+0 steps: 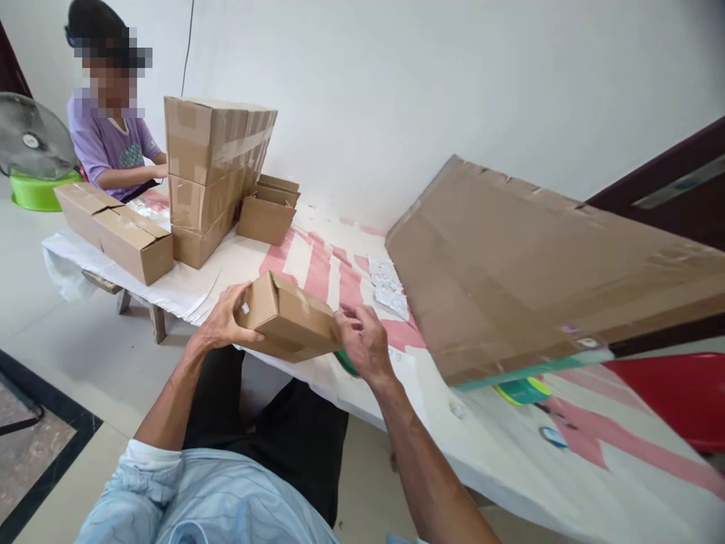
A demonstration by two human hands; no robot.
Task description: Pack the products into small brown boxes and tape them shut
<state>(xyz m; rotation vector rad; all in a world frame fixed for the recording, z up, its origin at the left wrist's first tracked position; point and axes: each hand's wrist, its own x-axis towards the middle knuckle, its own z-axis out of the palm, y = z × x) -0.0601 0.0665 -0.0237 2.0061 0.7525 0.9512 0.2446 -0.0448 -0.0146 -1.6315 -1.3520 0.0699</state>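
A small closed cardboard box (291, 321) is held tilted above the near edge of the cloth-covered table (419, 385). My left hand (226, 321) grips its left end, thumb along the lower side and fingers over the top. At the right end, my right hand (362, 340) has its fingers bent against the box's edge. A green round object (347, 364) shows partly beneath the right hand; the rest of it is hidden.
Stacked boxes (195, 151), an open box (266, 219) and a long box (121, 230) stand left. A large cardboard sheet (538, 279) leans at right, near a green tape roll (524, 391). A person (116, 143) sits behind the stack. Small packets (388, 287) lie mid-table.
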